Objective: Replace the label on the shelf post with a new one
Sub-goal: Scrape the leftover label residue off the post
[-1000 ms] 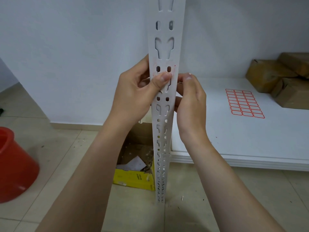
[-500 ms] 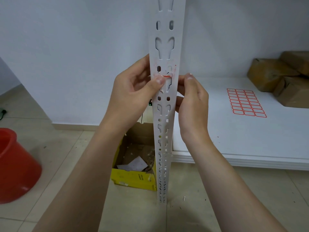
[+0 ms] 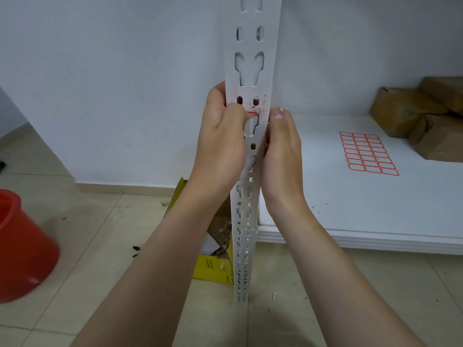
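Observation:
A white slotted shelf post (image 3: pixel 251 58) stands upright in the middle. The old label (image 3: pixel 253 112) on it is mostly torn away: a thin red-edged strip and faint red residue remain around two oval holes. My left hand (image 3: pixel 221 144) wraps the post's left edge, its thumb pressing on the label remnant. My right hand (image 3: pixel 281 149) grips the post's right edge, fingers hidden behind it. A sheet of new red-bordered labels (image 3: pixel 367 153) lies on the white shelf board (image 3: pixel 375 221) to the right.
Brown wrapped parcels (image 3: pixel 426 116) sit at the back right of the shelf. An open yellow cardboard box (image 3: pixel 213 261) with paper scraps stands on the tiled floor behind the post. A red bucket (image 3: pixel 22 249) is at the left. Small scraps litter the floor.
My left thumb has slid down the post face, uncovering the red residue and leaving only a thin strip of the old label. The right hand stays on the post's edge.

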Demonstrator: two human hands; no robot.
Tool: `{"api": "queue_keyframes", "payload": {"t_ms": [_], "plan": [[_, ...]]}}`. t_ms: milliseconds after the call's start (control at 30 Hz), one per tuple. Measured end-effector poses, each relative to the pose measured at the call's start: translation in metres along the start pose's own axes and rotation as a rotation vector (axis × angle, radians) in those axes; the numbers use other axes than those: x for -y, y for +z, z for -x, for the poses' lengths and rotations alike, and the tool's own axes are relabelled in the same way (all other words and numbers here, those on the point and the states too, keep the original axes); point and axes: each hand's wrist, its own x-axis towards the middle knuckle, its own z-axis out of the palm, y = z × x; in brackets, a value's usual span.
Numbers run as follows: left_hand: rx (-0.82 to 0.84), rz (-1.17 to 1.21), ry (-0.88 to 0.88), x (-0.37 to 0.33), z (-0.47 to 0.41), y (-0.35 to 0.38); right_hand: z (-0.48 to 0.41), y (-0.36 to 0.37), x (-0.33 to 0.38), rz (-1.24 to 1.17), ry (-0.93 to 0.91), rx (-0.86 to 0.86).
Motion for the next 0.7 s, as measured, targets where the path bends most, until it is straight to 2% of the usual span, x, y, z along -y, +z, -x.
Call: {"api": "queue_keyframes", "payload": {"t_ms": [233,500,700], "plan": [[-0.019,-0.036,0.026,0.0033,0.0005,0.0039,0.0011,0.0034,-0.0011,0.011,-0.004,-0.015],[0.004,0.144,-0.037,0.001,0.0006,0.0001,0.0014,0.0034,0.0019,-0.025,0.032,-0.007],[-0.01,0.058,-0.018,-0.0023,0.0019,0.0016,0.002,0.0035,0.0043,-0.036,0.033,-0.007]]}}
